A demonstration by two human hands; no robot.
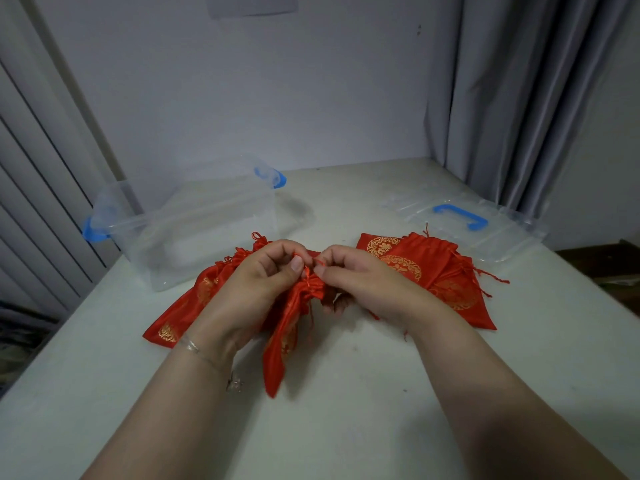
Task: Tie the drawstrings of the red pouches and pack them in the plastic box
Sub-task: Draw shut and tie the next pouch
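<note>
The light was dim, soft and bluish. The clear plastic box (194,216) cast a faint shadow on the worktop (346,393). Wide-angle distortion bent the edges; detail was slightly soft.

Bare surface (346,393) lay open in front. The plastic box (207,223) blocked the far left. Its lid (485,220) and pouches (433,271) crowded the right.
</note>
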